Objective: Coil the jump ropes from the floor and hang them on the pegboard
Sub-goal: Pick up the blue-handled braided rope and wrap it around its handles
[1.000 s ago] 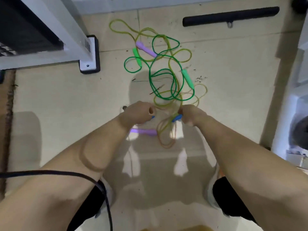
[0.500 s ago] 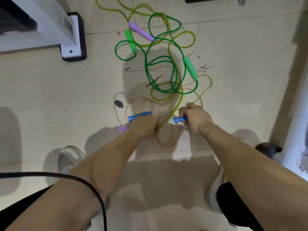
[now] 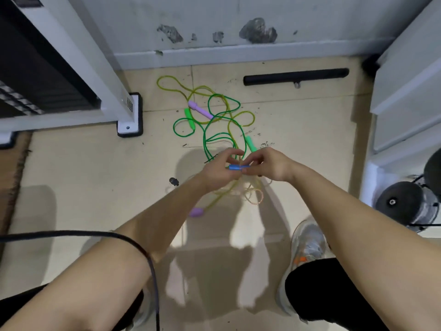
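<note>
Centrally, in the head view, the left hand (image 3: 218,172) and right hand (image 3: 270,166) meet above the floor (image 3: 83,168). Each grip pinches the blue handles (image 3: 237,167) between thumb and fingertips. A pale orange rope (image 3: 254,195) hangs from them in loose loops. Beyond the hands, a green rope (image 3: 190,117) and a purple-handled yellow rope (image 3: 200,110) lie tangled on the floor. The yellow rope's second handle (image 3: 196,212) lies beside the left forearm. A black bar (image 3: 296,76) lies near the wall. A grey shoe (image 3: 307,242) shows under the right forearm.
</note>
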